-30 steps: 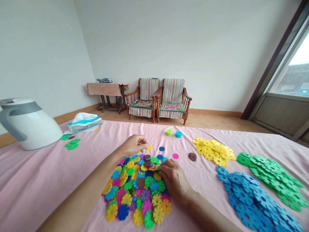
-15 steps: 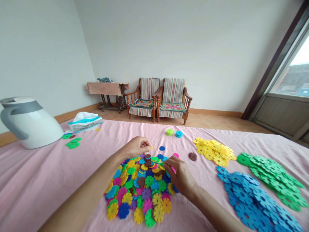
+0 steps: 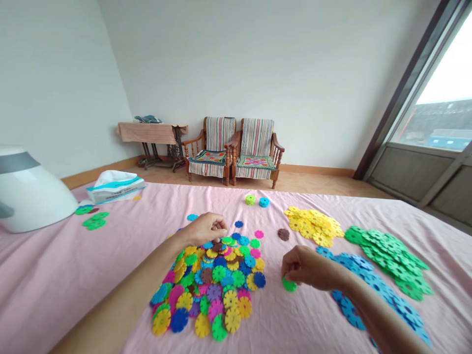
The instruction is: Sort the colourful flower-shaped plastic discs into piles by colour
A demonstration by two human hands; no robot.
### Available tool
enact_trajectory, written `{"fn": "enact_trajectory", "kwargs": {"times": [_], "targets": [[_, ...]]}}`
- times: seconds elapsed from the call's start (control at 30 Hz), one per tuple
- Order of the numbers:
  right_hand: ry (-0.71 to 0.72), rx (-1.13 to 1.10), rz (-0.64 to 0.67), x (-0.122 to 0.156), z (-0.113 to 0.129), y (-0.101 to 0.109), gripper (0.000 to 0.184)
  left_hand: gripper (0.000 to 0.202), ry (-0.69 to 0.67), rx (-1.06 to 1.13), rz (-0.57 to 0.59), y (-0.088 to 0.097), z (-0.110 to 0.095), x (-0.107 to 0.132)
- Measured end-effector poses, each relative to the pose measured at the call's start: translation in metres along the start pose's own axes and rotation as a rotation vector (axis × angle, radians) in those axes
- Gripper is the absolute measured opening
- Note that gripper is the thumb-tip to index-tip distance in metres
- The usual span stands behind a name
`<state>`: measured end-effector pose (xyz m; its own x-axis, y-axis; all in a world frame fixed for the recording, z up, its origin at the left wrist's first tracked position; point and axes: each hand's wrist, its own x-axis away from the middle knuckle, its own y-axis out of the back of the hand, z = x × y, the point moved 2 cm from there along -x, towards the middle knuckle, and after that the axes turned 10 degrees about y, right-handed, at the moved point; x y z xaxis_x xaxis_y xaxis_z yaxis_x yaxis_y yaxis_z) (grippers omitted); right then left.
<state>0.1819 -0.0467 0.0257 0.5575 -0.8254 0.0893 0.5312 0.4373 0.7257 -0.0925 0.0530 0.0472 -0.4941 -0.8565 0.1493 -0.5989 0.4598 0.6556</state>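
Observation:
A mixed pile of small notched plastic snowflake discs (image 3: 214, 293) in many colours spreads over the pink cloth in front of me. My left hand (image 3: 207, 229) hovers at the pile's far edge, its fingers curled together; whatever they may hold is hidden. To the right of the pile, my right hand (image 3: 309, 268) pinches a green snowflake disc (image 3: 289, 285) low over the cloth. Loose pink (image 3: 259, 234) and dark blue discs (image 3: 239, 224) lie just beyond the pile. A brown disc (image 3: 283, 234) rests farther right.
Yellow discs (image 3: 313, 225), green discs (image 3: 391, 258) and blue discs (image 3: 383, 290) lie in separate heaps on the right. Two small stacks, lime (image 3: 250, 199) and light blue (image 3: 264, 202), stand at the back. A tissue box (image 3: 117, 188) and white jug (image 3: 33, 196) stand left.
My right hand has moved right from the pile's edge, with a green snowflake disc in its fingers. The left hand stays near the far edge; the yellow piece at its fingertips no longer shows.

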Motion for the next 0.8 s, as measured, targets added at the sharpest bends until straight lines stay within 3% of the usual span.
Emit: {"fn": "enact_trajectory", "kwargs": {"times": [0.07,0.2,0.3,0.5,0.67,0.8], "targets": [[0.01,0.027,-0.053,0.002,-0.001,0.003,0.018,0.019,-0.029,-0.029,-0.025,-0.003,-0.003,0.0],[-0.028,0.136,-0.416,-0.003,-0.006,0.008,0.023,0.018,-0.12,-0.15,-0.133,-0.018,-0.022,0.007],[-0.045,0.17,-0.569,-0.01,-0.011,0.0,0.027,0.018,-0.243,-0.262,-0.15,-0.04,-0.038,0.013],[-0.004,0.238,-0.594,-0.018,-0.016,-0.021,0.028,0.033,-0.42,-0.447,-0.087,-0.082,-0.052,0.0],[-0.003,0.179,-0.579,-0.018,-0.023,-0.023,0.025,0.043,-0.379,-0.618,-0.1,-0.097,-0.055,-0.017],[0.015,0.174,-0.581,-0.017,-0.027,-0.024,0.024,0.041,-0.384,-0.654,-0.112,-0.103,-0.053,-0.011]]}}
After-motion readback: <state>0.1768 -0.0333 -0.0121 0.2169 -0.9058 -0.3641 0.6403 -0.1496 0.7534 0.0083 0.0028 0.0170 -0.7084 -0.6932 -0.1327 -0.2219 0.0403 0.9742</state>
